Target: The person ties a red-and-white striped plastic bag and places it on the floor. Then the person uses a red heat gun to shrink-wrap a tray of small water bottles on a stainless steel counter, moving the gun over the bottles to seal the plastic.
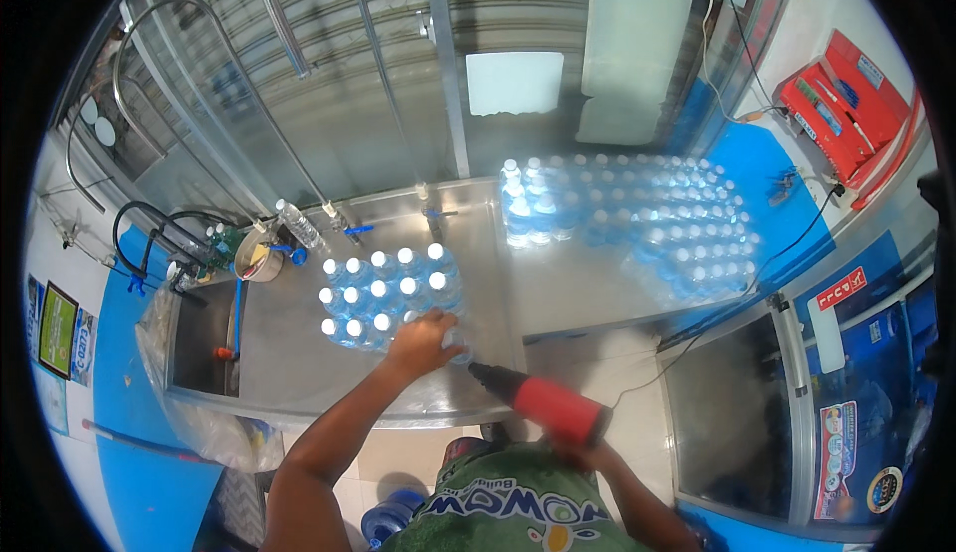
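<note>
My left hand (422,341) is closed on a clear plastic water bottle (459,349) at the near right corner of a cluster of bottles. White-capped water bottles (381,293) stand upright in rows beside it on the steel counter (289,353). My right hand (576,449), partly hidden, grips a red heat gun (560,408). Its black nozzle (493,378) points up and left, with the tip close to the bottle in my left hand.
Many more bottles (687,214) stand on the right part of the counter. Taps, a small bucket (259,258) and a sink (204,338) lie left. A cord (687,348) runs right from the heat gun. A red box (846,104) sits at far right, and a blue jug (388,520) is below.
</note>
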